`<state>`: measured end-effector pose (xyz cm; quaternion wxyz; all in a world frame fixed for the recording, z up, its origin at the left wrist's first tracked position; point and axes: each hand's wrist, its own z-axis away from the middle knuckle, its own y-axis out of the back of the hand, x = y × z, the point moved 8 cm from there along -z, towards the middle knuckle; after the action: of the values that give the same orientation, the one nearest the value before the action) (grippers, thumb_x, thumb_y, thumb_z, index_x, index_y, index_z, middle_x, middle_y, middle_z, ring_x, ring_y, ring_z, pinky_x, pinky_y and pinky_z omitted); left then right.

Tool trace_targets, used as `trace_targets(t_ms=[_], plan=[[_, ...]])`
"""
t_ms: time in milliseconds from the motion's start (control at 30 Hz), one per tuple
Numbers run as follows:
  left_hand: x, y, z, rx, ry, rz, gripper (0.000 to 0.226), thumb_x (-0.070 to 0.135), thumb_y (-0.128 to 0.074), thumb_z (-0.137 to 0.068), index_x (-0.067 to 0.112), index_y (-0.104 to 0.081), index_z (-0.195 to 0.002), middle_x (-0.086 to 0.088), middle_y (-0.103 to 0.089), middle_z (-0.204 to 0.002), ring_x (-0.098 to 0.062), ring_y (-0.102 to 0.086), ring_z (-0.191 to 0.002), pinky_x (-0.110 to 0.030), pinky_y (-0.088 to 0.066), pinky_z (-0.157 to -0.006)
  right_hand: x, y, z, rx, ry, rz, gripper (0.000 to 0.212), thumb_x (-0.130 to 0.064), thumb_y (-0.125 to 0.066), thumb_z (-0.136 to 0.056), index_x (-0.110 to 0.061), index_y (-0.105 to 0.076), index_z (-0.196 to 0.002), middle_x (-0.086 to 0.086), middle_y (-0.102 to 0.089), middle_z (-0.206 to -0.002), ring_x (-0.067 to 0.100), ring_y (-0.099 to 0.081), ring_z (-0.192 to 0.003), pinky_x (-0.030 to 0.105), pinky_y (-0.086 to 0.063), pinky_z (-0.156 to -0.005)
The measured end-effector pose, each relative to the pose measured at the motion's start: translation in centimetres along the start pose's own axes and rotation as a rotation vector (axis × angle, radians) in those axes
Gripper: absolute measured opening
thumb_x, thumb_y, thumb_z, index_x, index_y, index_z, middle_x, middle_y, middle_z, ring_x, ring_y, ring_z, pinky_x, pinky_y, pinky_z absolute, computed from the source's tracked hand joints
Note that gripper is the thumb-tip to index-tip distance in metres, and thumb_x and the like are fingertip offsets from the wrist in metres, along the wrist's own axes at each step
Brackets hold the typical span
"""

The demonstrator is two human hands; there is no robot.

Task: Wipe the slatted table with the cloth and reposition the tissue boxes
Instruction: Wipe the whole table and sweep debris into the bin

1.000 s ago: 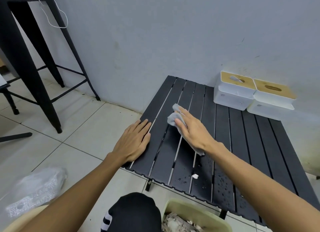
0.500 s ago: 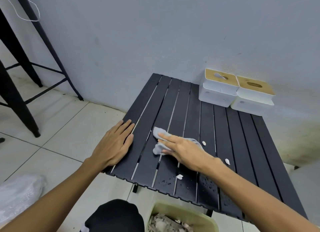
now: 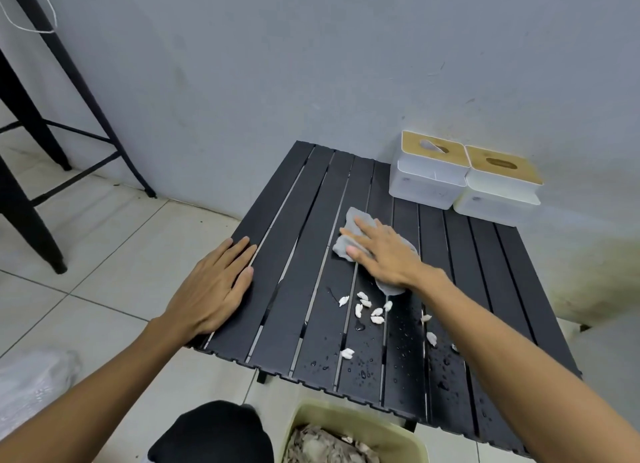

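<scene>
**Layout.** Take the wall edge as 12 o'clock. The black slatted table [image 3: 298, 220] is standing against the wall. Two white tissue boxes with wooden lids are sitting at the 1 o'clock corner, side by side and touching. The left tissue box [image 3: 427, 182] is showing a tissue tip in its slot; the right tissue box [image 3: 498, 189] is not. Neither is being handled, so repositioning looks not yet begun. A bin [image 3: 388, 428] is standing below the 6 o'clock edge.

**Hands.** The left hand [image 3: 214, 286] is lying flat on the 9 o'clock edge with its fingers straight and close together, bracing the top. The right hand [image 3: 384, 254] is pressing the grey cloth [image 3: 358, 222] down just toward 12 o'clock of the table's centre. Its fingers are extended and slightly spread, gripping nothing.

**Debris.** White scraps [image 3: 367, 310] are lying scattered just at 6 o'clock of the cloth. Water droplets [image 3: 363, 369] are beading nearer the 6 o'clock edge.

**Procedure (judgement).** The step in hand is the wipe.
- The person is best served by stroking along the slats toward 6 o'clock, so that the scraps are travelling over the edge into the bin.
- Stroking across the slats is risking scraps dropping through the gaps.
- Even palm pressure is needed so the cloth is not bunching.
- The brace at 9 o'clock is worth maintaining, since the table looks light.
</scene>
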<state>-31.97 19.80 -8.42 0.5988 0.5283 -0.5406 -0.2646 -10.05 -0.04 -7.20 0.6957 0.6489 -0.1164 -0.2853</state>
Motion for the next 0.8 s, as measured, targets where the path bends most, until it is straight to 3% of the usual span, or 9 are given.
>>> trace_targets(t_ms=[133, 267, 367, 433, 533, 633, 667, 733, 800], plan=[[0.0, -0.1, -0.1, 0.004, -0.021, -0.009, 0.069, 0.055, -0.01, -0.095, 0.024, -0.031, -0.153, 0.009, -0.022, -0.161, -0.012, -0.012, -0.15, -0.03, -0.011, -0.121, -2.4, -0.3, 4.0, 0.075, 0.133, -0.124, 0.05, -0.041, -0.036, -0.107, -0.028, -0.033, -0.155, -0.008, -0.019, -0.165, 0.017, -0.01, -0.153, 0.037, -0.005, -0.125], [-0.2, -0.2, -0.2, 0.008, -0.033, -0.021, 0.069, 0.055, -0.011, -0.095, 0.024, -0.032, -0.153, 0.008, -0.024, -0.161, -0.012, -0.012, -0.15, -0.029, -0.009, -0.121, -4.7, 0.1, 7.8, 0.096, 0.254, -0.272, 0.032, -0.035, -0.048, -0.105, -0.021, -0.066, -0.128, -0.013, -0.045, -0.153, 0.006, -0.044, -0.139, 0.027, -0.034, -0.114], [-0.2, -0.2, -0.2, 0.003, -0.033, -0.02, 0.071, 0.056, -0.01, -0.094, 0.022, -0.033, -0.152, 0.007, -0.024, -0.161, -0.013, -0.013, -0.15, -0.03, -0.009, -0.121, -3.4, 2.8, 9.0, 0.192, 0.117, -0.543, 0.024, -0.032, -0.053, -0.103, -0.023, -0.074, -0.112, -0.021, -0.067, -0.124, -0.006, -0.06, -0.114, 0.019, -0.046, -0.096], [-0.2, -0.2, -0.2, -0.002, -0.031, -0.021, 0.072, 0.056, -0.01, -0.094, 0.02, -0.034, -0.152, 0.006, -0.025, -0.16, -0.014, -0.015, -0.15, -0.031, -0.01, -0.121, -1.4, 5.2, 9.2, 0.271, -0.022, -0.615, 0.025, -0.037, -0.051, -0.103, -0.031, -0.074, -0.098, -0.029, -0.069, -0.091, -0.013, -0.063, -0.086, 0.02, -0.048, -0.081], [-0.1, 0.0, -0.2, -0.003, -0.034, -0.049, 0.071, 0.055, -0.01, -0.095, 0.021, -0.035, -0.152, 0.004, -0.027, -0.16, -0.018, -0.018, -0.149, -0.035, -0.014, -0.121, 2.3, 8.2, 9.0, 0.354, -0.156, -0.58, 0.029, -0.043, -0.049, -0.102, -0.031, -0.074, -0.105, -0.029, -0.06, -0.079, -0.01, -0.059, -0.068, 0.02, -0.048, -0.073], [0.3, 0.1, -0.2, -0.005, -0.05, -0.108, 0.069, 0.053, -0.01, -0.096, 0.021, -0.035, -0.152, 0.002, -0.03, -0.159, -0.023, -0.023, -0.148, -0.04, -0.017, -0.12, 6.3, 8.5, 8.7, 0.332, -0.211, -0.404, 0.035, -0.039, -0.051, -0.103, -0.034, -0.06, -0.069, -0.02, -0.057, -0.063, -0.002, -0.05, -0.062, 0.024, -0.039, -0.066], [0.5, 0.2, -0.1, -0.007, -0.057, -0.122, 0.068, 0.053, -0.01, -0.096, 0.022, -0.034, -0.152, 0.002, -0.03, -0.159, -0.023, -0.024, -0.148, -0.041, -0.016, -0.12, 7.6, 7.8, 8.6, 0.299, -0.231, -0.364, 0.034, -0.038, -0.051, -0.103, -0.033, -0.059, -0.07, -0.016, -0.06, -0.069, 0.0, -0.052, -0.066, 0.027, -0.04, -0.069], [0.8, 0.2, -0.1, -0.016, -0.065, -0.125, 0.068, 0.052, -0.01, -0.096, 0.022, -0.033, -0.152, 0.003, -0.028, -0.16, -0.02, -0.021, -0.149, -0.039, -0.012, -0.121, 9.3, 5.4, 8.7, 0.192, -0.231, -0.283, 0.025, -0.04, -0.051, -0.103, -0.026, -0.071, -0.105, -0.004, -0.071, -0.113, 0.014, -0.064, -0.102, 0.035, -0.046, -0.091], [1.5, 0.1, 0.0, -0.018, -0.079, -0.108, 0.067, 0.052, -0.012, -0.096, 0.023, -0.033, -0.152, 0.004, -0.027, -0.16, -0.019, -0.021, -0.149, -0.037, -0.011, -0.121, 9.0, 3.3, 9.2, 0.136, -0.157, -0.173, 0.04, -0.038, -0.047, -0.104, -0.02, -0.06, -0.137, -0.001, -0.049, -0.151, 0.018, -0.045, -0.137, 0.033, -0.033, -0.111]])
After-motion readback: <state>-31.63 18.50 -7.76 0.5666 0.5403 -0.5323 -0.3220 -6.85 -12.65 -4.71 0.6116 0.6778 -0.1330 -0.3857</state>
